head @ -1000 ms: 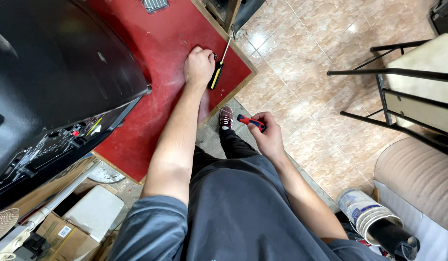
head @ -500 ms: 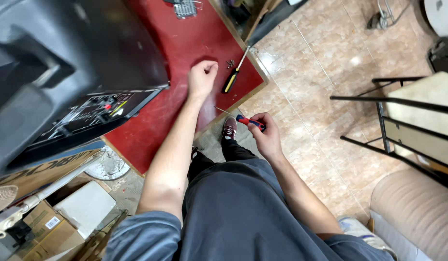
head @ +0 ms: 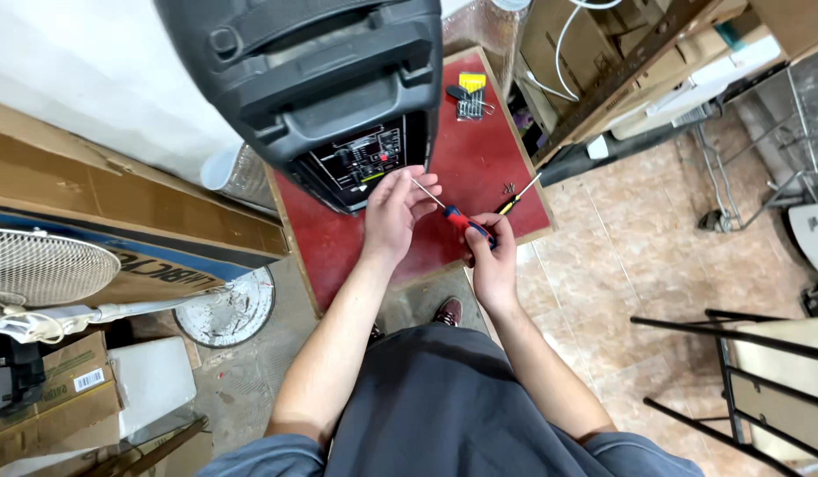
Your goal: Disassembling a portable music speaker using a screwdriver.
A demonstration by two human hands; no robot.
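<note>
The right hand (head: 495, 256) is closed around the red and blue handle of a screwdriver (head: 458, 221), above the near edge of the red tabletop (head: 480, 150). The thin metal shaft runs from the handle up and to the left, and its tip lies between the fingertips of the left hand (head: 393, 212), which pinch it lightly with the other fingers half open. So the long axis of the tool goes slanted from the right hand to the left hand and points toward the control panel (head: 360, 163) of the big black speaker (head: 321, 79), which stands on the far left part of the tabletop. The left hand is the nearer one to the panel, just beside its lower edge.

The speaker is of matte black plastic with rounded ridges and a moulded handle. The tabletop looks soft, like felt, with a wooden rim. A second screwdriver (head: 521, 194) with a yellow and black handle lies near the right edge, next to some small screws (head: 508, 187). A set of small bits (head: 470, 97) lies near the far right corner.
</note>
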